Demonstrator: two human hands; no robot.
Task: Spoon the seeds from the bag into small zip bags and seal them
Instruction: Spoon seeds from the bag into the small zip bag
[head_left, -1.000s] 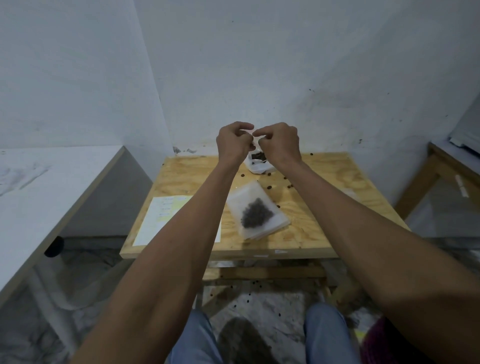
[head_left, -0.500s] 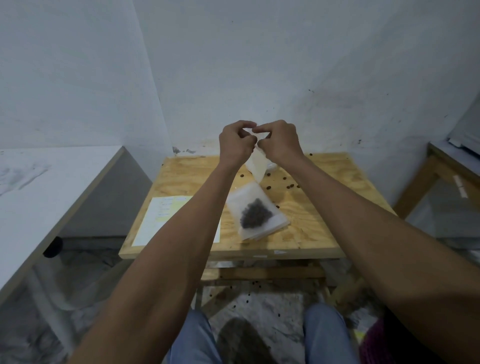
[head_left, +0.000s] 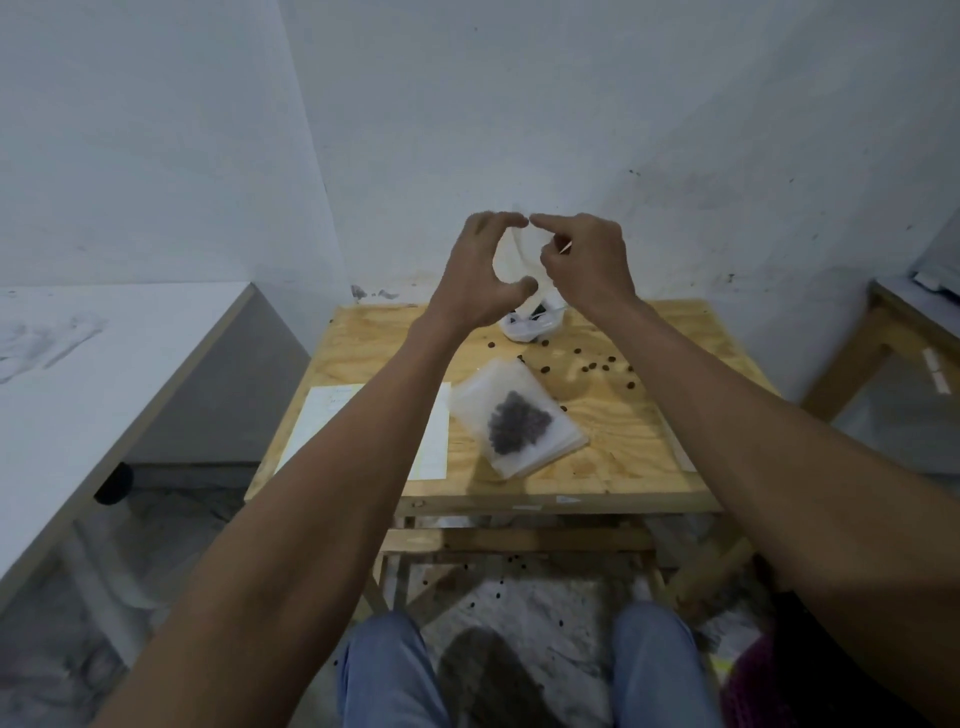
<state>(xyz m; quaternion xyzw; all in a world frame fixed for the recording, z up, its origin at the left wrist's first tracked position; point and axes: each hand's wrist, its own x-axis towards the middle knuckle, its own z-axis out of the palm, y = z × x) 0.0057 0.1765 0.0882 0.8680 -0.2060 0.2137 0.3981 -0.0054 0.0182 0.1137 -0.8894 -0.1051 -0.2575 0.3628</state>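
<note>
A pale, grain-streaked plywood table (head_left: 623, 452) carries a frosted translucent plastic zip bag (head_left: 514, 415) of dark brown seeds beside a white paper sheet (head_left: 322, 421); the walls are whitish.

Both forearms reach far from the body and converge. The left hand (head_left: 480, 275) is raised, its fingers arched over the thumb in a curve. The right hand (head_left: 584, 260) faces it, index fingertip almost meeting the left's.
</note>
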